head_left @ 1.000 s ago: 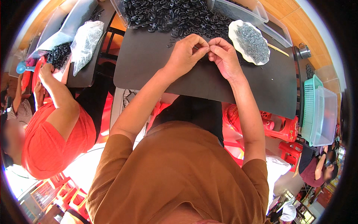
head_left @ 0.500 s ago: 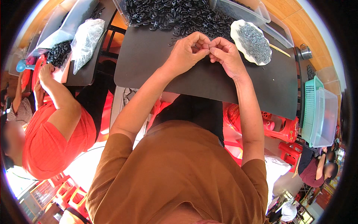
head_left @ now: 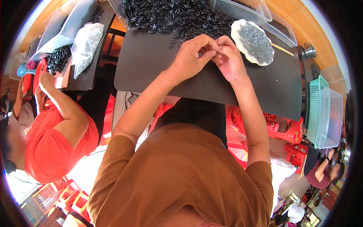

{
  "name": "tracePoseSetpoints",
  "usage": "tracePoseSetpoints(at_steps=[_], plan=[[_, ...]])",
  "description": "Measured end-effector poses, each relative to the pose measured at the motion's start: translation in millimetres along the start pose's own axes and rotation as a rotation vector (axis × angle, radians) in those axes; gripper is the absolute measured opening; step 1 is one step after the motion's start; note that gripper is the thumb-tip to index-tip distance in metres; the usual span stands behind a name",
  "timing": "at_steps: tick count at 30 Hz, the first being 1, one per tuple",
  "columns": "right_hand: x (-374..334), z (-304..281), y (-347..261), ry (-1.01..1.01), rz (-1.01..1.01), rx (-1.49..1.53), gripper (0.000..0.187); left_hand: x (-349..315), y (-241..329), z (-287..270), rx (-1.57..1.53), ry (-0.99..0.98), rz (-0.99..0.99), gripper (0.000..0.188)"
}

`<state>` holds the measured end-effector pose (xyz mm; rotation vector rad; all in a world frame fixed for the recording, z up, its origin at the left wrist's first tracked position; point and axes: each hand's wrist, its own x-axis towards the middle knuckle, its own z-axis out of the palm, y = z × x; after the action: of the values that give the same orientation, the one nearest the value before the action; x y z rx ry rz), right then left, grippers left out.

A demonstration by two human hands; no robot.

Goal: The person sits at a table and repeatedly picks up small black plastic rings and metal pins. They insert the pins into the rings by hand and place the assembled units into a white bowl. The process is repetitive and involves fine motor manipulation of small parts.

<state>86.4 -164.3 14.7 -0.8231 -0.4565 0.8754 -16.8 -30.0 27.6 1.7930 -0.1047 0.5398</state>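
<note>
Though laden, wht dish nr R hand

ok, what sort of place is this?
Likely a small, informal workroom: black parts heaped on a dark table, a white dish of grey pieces, and a co-worker in red at another table.

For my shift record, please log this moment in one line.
left hand: pinched | right hand: pinched, beside left | anything held: indiscernible | ahead: heaped black two-hole pieces | right: scalloped white dish, small grey pieces
</note>
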Motion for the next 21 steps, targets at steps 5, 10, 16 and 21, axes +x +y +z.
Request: tracePoseSetpoints(at_steps=[5,10,16,21], plan=[[2,-2,-5,-0.062,0.065,0.000,0.008,8,-10,-7,-0.353,-0.009,-0.110,0.018],[-3,6,-8,-0.016,-0.114,-0.404,0.011,6,-25,-12,-0.686,-0.014,-0.270,0.017],[1,5,-6,0.033,-0.270,-0.751,0.012,4,-27,-7,-0.759,0.037,-0.265,0.013],[1,4,-3,0.017,-0.249,-0.743,0.012,7,-28,-5,-0.620,0.084,-0.217,0.013]])
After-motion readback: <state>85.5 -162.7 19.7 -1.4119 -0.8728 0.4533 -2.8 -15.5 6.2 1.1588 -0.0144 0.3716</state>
